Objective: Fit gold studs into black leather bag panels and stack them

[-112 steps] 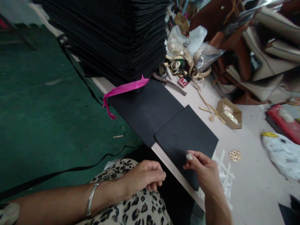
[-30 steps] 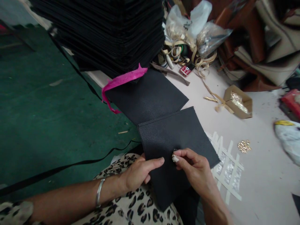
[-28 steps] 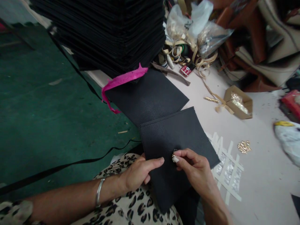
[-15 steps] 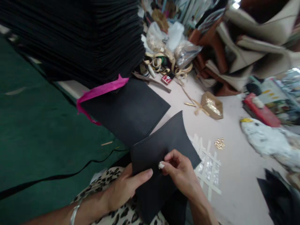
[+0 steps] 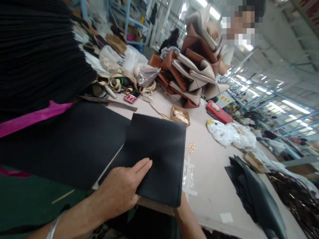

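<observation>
A black leather panel (image 5: 159,152) lies at the near edge of the table, its stitched border along the right side. My left hand (image 5: 119,186) rests on its lower left part, two fingers stretched flat on the surface; the thumb is not clearly seen. At the panel's lower right corner, my right hand (image 5: 183,202) reaches underneath, its fingers hidden by the leather. To the left, partly behind this panel, lies another wide black sheet (image 5: 67,142). A small pile of gold-coloured metal pieces (image 5: 191,147) sits just right of the panel.
A tall stack of black pieces (image 5: 37,56) stands at left with a pink strip (image 5: 35,118). Behind are a small gold-filled box (image 5: 179,114), brown-and-beige bags (image 5: 191,76) and a person (image 5: 226,54). White plastic bags (image 5: 224,132) and folded black leather (image 5: 256,196) lie at right.
The panel has been turned and moved onto the table edge. My right hand has gone from pinching over its face to beneath it; my left fingers now lie on top. The view has tilted up.
</observation>
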